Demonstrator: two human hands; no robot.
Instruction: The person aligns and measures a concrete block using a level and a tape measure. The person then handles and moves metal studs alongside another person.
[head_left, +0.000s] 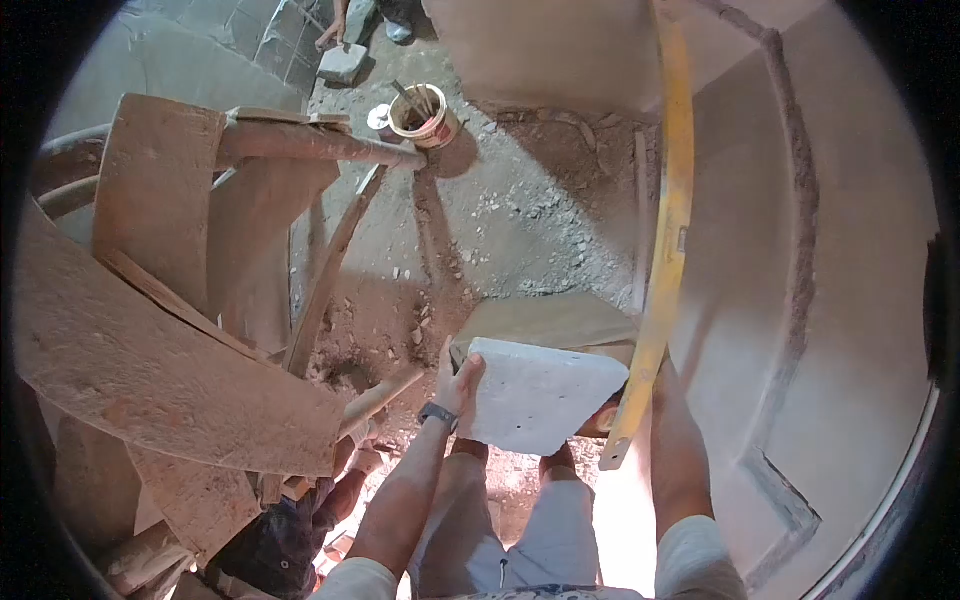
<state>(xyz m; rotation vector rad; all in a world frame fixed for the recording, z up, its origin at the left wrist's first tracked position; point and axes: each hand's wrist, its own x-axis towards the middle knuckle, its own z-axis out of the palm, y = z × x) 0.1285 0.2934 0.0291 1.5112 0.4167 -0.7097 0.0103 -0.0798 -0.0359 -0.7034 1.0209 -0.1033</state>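
A pale, flat-faced block (545, 398) with small dark pits is in front of my legs. My left hand (460, 382) grips its left edge, thumb on the face. Just beyond the block lies a larger grey-brown slab-like object (545, 318), touching or nearly touching it. A long yellow spirit level (675, 210) runs from the top of the view down past the block's right edge. My right hand (663, 375) is at the level's lower part, mostly hidden behind it, its fingers out of sight.
Rough boards (160, 370) and poles fill the left side. A bucket with tools (425, 118) stands on the rubble-strewn floor (510, 230). Another person's hand (330, 36) is near a grey block (343, 64). A grooved wall (740, 250) rises at right. Another person is at lower left.
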